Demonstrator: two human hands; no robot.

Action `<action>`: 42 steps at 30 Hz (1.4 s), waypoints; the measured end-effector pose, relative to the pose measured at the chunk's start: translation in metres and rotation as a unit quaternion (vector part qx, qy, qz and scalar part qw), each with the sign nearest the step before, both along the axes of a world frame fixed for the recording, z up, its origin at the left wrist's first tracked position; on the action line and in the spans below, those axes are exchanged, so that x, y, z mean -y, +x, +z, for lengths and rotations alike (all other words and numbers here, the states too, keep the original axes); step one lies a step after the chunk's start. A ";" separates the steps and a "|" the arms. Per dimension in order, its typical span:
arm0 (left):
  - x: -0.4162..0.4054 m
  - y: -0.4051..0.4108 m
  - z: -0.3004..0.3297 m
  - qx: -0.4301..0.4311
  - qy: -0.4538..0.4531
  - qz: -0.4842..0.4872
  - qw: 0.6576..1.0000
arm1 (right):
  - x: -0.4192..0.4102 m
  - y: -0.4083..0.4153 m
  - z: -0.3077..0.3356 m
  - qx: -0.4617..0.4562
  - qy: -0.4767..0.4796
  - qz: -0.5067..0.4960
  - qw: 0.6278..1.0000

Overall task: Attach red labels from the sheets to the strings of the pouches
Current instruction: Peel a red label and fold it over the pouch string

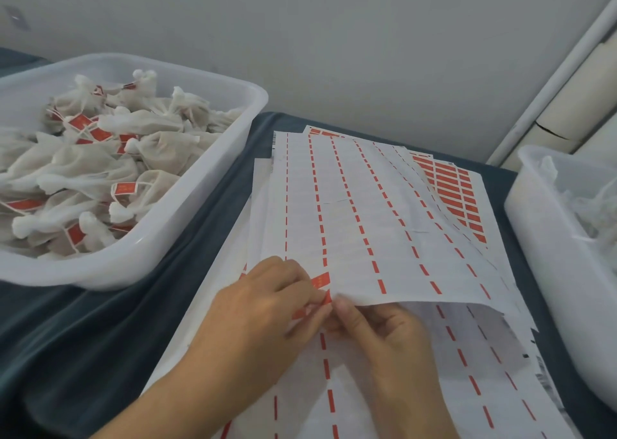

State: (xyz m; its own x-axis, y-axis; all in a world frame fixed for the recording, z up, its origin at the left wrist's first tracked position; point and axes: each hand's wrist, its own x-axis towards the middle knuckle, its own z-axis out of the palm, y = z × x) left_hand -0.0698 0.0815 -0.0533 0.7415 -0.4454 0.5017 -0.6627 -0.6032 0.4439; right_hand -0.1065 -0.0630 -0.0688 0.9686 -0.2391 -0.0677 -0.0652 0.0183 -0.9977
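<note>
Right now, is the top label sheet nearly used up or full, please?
Nearly used up: the top label sheet shows mostly bare backing, with one red label left beside the left hand.

No legible text found — print on the red labels (321,280) and the sheets (360,211) beside the left tub (187,211) is too blurred to read.
</note>
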 end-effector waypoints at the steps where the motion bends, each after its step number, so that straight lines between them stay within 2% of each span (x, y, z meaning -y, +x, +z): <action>1: -0.001 0.000 0.001 -0.006 0.002 0.001 1.000 | -0.001 0.000 0.001 0.001 -0.011 0.000 1.000; 7: -0.002 -0.001 0.002 -0.069 -0.021 0.008 0.997 | 0.000 -0.002 0.001 0.010 -0.035 0.000 0.999; 12: 0.000 -0.002 0.001 -0.066 -0.043 0.042 0.996 | 0.001 -0.005 0.002 -0.013 -0.022 -0.006 1.000; 17: -0.004 -0.001 0.006 -0.119 -0.207 0.115 0.964 | 0.006 -0.005 0.008 -0.099 0.085 -0.008 0.991; 21: -0.009 -0.007 0.023 -0.097 -0.296 0.109 0.944 | 0.015 -0.012 0.016 -0.228 0.147 0.048 0.961; 25: -0.006 -0.015 0.032 -0.046 -0.258 0.053 0.964 | 0.020 -0.020 0.027 -0.296 0.155 0.124 0.935; 29: 0.003 -0.022 0.028 0.031 -0.180 0.010 0.983 | 0.025 -0.019 0.049 -0.252 0.245 0.149 0.924; 31: 0.007 -0.023 0.022 0.087 -0.132 -0.009 0.987 | 0.025 -0.018 0.056 -0.235 0.243 0.149 0.929; 33: 0.009 -0.023 0.018 0.096 -0.100 -0.032 0.990 | 0.025 -0.017 0.056 -0.211 0.225 0.131 0.942; 35: 0.008 -0.025 0.018 0.046 -0.102 -0.047 0.993 | 0.026 -0.015 0.053 -0.177 0.216 0.094 0.956; 38: 0.009 -0.027 0.022 -0.120 -0.163 -0.028 0.979 | 0.029 -0.015 0.048 -0.102 0.175 -0.002 0.979; 40: 0.015 -0.023 0.026 -0.234 -0.229 -0.040 0.944 | 0.029 -0.018 0.044 -0.024 0.051 -0.039 0.998; 42: 0.020 -0.019 0.027 -0.305 -0.271 -0.035 0.912 | 0.023 -0.023 0.040 0.078 -0.074 -0.019 0.994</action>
State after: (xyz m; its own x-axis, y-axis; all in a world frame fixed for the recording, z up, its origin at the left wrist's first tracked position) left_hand -0.0887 0.0614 -0.0268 0.9359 -0.3107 0.1659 -0.2210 -0.1513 0.9635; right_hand -0.1297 -0.0863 -0.0287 0.9545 -0.2722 0.1220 0.0890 -0.1303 -0.9875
